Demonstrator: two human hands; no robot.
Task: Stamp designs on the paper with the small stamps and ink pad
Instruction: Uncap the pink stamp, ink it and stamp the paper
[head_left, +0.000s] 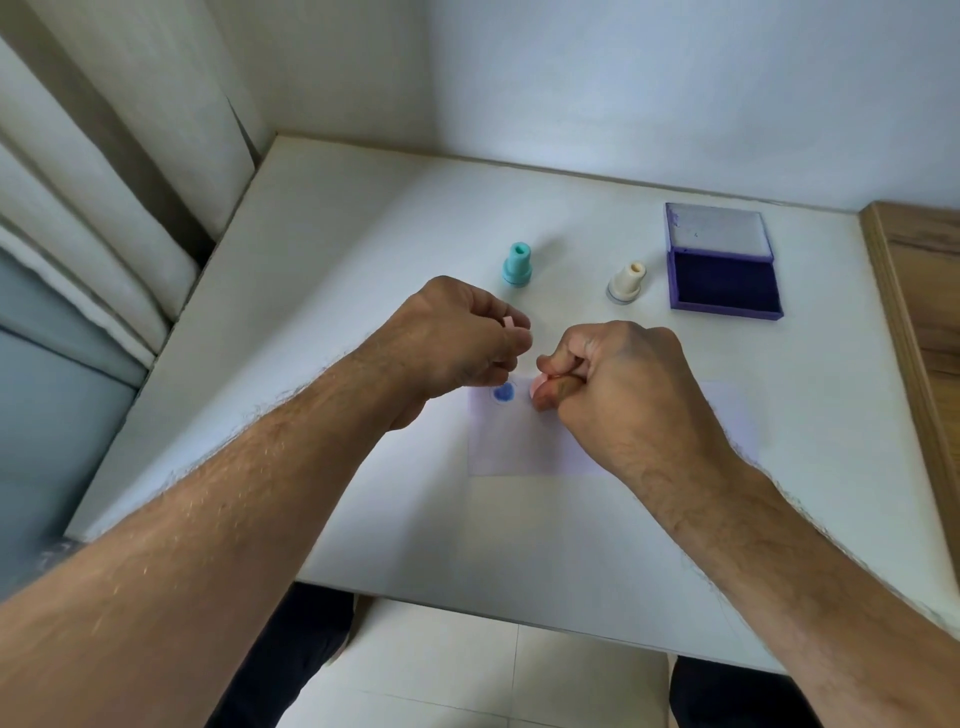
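Near the middle of the white table (363, 322), as the head camera sees it, a sheet of paper (524, 447) lies flat with one blue print (503, 392) already on its upper left corner. Both hands meet just above that corner. The left hand (457, 338) is curled, its fingertips pinching a small pink piece (509, 323), perhaps a cap, though too little of it shows to be sure. The right hand (618, 374) is clenched around a pink stamp (537, 385), whose end peeks out at the 9 o'clock side of the fist, just beside the blue print and close over the paper; whether it touches the sheet cannot be told.

At 12 o'clock from the hands a teal stamp (517, 265) stands upright, and at 1 o'clock a cream stamp (627, 283) stands likewise, both untouched and well apart from the paper. Further toward 2 o'clock the purple ink pad (724, 283) lies open, its lid (719, 231) folded back.

The step in hand seems to be readying the pink stamp for the second print. Next it likely needs its face turned downward, inked on the pad if still dry, then pressed squarely onto bare paper at 3 o'clock of the blue mark.
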